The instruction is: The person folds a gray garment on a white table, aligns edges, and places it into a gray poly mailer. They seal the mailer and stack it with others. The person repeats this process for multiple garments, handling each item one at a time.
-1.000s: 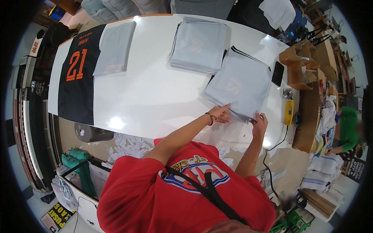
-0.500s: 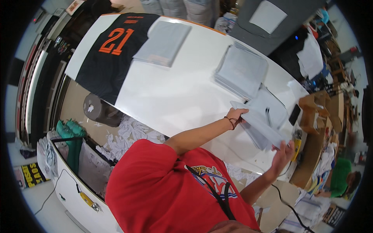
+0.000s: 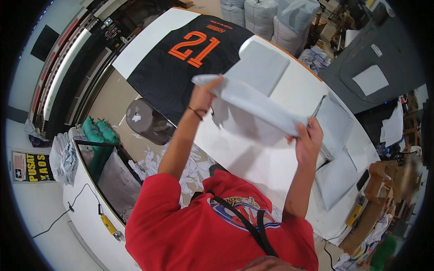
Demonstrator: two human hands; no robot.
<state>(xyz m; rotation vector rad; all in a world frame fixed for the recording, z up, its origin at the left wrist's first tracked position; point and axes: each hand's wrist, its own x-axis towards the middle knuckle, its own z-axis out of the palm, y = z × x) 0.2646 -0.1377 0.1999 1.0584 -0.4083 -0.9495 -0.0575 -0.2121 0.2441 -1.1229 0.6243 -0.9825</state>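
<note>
A pale grey plastic bag (image 3: 260,106) is stretched in the air over the white table (image 3: 266,174). My left hand (image 3: 202,97) grips its left end, fingers closed around the edge. At the other end, the fingers of my right hand (image 3: 308,137) pinch it. Beyond the bag a black jersey (image 3: 181,56) with an orange number lies flat at the table's far left. Another grey bag (image 3: 266,65) rests beside the jersey, partly over its edge. To the right are a stack of grey bags (image 3: 334,126) and a second stack (image 3: 337,178) nearer me.
A black phone (image 3: 363,179), a yellow corded tool (image 3: 355,214) and a cardboard box (image 3: 381,176) stand along the right side. A grey stool (image 3: 147,121) and white scraps (image 3: 185,174) are left of the table. Stuffed sacks (image 3: 262,18) stand behind it.
Both hands have lifted the bag off the stack on the right and carried it left across the table towards the jersey. The view has shifted right with them.
</note>
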